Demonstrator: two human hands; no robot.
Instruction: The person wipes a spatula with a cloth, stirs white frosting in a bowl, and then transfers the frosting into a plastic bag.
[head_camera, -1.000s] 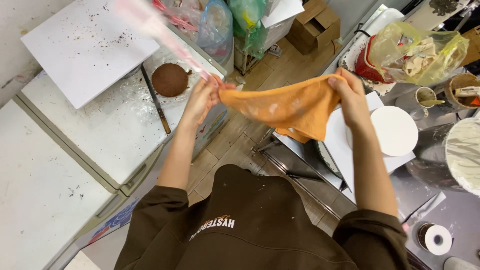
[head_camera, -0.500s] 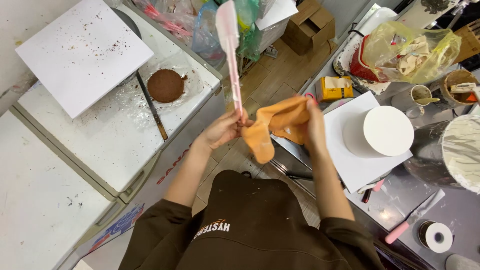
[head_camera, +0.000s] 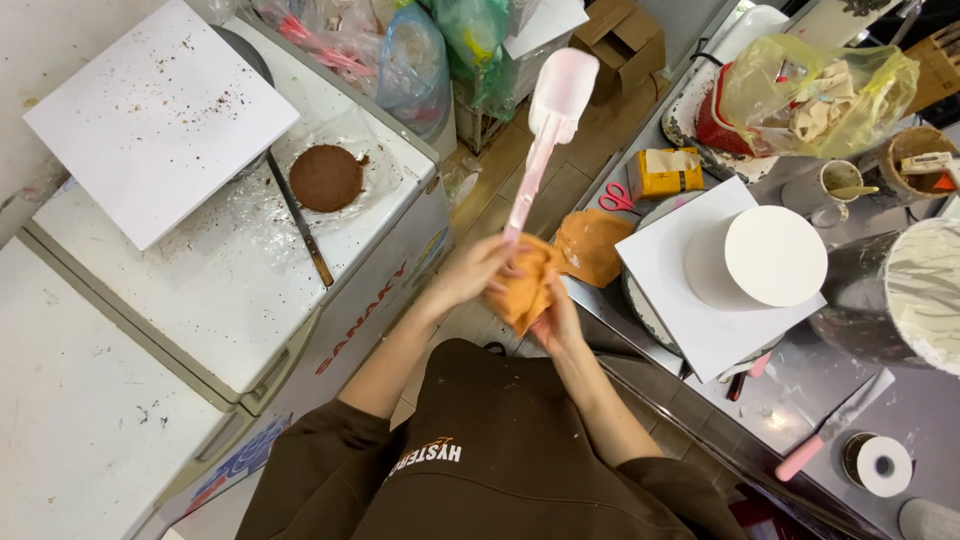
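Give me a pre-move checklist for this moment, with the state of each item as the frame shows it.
1. Left hand grips spatula handle: ok.
2. Right hand holds orange cloth around the handle's lower end: ok.
3. Spatula blade wiped clean: cannot tell.
4. Spatula clear of the white cake: ok.
5. Scissors apart from both hands: ok.
6. Second orange piece lies at the counter edge, whether steady: cannot tell.
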